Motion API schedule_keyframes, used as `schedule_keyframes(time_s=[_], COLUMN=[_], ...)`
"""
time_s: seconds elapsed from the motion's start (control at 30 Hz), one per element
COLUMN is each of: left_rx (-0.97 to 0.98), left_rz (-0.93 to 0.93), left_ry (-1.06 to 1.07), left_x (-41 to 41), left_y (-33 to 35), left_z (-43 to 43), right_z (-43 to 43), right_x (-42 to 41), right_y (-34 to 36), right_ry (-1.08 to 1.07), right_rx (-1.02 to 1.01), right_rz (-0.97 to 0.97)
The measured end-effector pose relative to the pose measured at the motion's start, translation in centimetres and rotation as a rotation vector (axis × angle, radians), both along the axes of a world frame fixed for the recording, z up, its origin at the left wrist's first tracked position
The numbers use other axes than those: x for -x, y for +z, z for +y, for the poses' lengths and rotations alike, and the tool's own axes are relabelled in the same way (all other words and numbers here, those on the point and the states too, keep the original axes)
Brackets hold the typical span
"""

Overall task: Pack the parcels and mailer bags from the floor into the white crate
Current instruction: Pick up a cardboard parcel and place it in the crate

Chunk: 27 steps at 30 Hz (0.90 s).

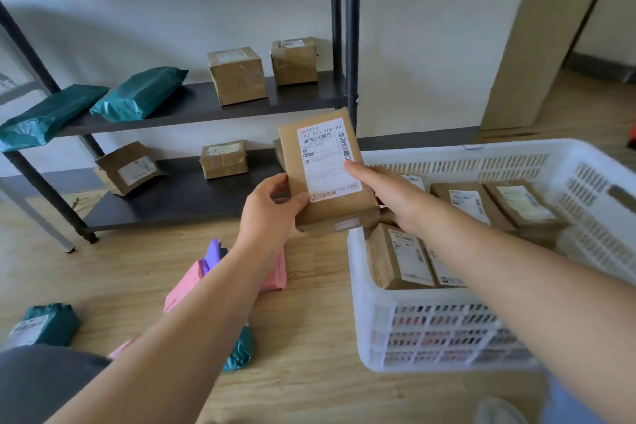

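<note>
Holding one brown parcel (327, 179) upright between left hand (272, 208) and right hand (387, 198), each curled round an edge, thumbs on the labelled face. Just right of the hands, under the right forearm, the white crate (375, 337) with packed parcels (399, 256). Below the left forearm, pink mailer bags (182, 289) on the floor (320, 389).
</note>
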<state>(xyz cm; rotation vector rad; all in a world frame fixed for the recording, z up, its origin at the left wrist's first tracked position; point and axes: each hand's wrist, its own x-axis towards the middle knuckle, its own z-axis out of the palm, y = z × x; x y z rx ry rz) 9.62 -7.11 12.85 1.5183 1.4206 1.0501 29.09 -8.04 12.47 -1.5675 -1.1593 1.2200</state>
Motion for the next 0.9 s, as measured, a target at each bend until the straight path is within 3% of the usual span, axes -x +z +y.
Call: schedule_keyframes(time_s=[0.27, 0.53, 0.9], left_rx=[0.006, 0.168, 0.320], left_rz=[-0.050, -0.071, 0.033], left_ry=[-0.199, -0.377, -0.573], left_x=[-8.0, -16.1, -25.0], left_y=[-0.8, -2.0, -7.4], left_z=[0.5, 1.3, 0.8], right_z=[-2.0, -3.8, -6.6], right_x=[-7.3, -15.1, -24.1], right_y=[-0.3, -0.9, -5.5], right_ry=[-0.209, -0.419, -0.436], right_rx=[0.023, 0.078, 0.293], right_rz=[0.115, 0.111, 0.081])
